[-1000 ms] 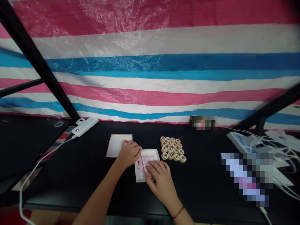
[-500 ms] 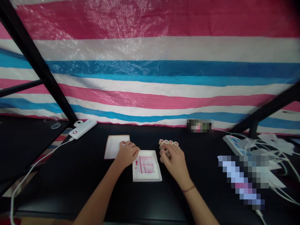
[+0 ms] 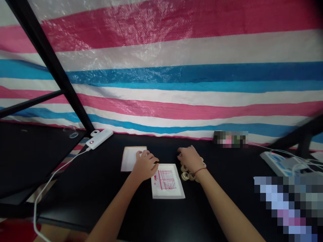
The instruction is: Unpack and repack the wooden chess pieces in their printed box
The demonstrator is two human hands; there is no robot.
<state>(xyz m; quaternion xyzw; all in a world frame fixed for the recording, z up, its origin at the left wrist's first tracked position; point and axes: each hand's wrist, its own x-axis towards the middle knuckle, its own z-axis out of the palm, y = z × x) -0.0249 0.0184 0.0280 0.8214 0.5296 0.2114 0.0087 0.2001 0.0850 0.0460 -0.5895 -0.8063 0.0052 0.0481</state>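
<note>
My right hand (image 3: 191,159) arches over a cluster of round wooden Chinese chess pieces (image 3: 185,175), with its fingers bent down and drawn together at the cluster's far left corner. Whatever lies between those fingertips is hidden, and the hand covers most of the pieces. My left hand (image 3: 146,165) has its fingers loosely spread and holds nothing. It hovers over or rests on the near right corner of a shallow white box part (image 3: 128,158). Its fingertips come close to a second white box part (image 3: 168,196), which has a red line drawing inside.
A white power bank (image 3: 99,138) with a cable lies at the back left. To the right are a power strip (image 3: 274,163), cables and a blurred-out item. Black frame bars (image 3: 54,67) and a striped sheet (image 3: 161,104) stand behind the black table (image 3: 141,218).
My right hand has moved from the near left side of the pieces to their far left corner, baring the nearer ones. My left hand barely moves. The whole view has swung left.
</note>
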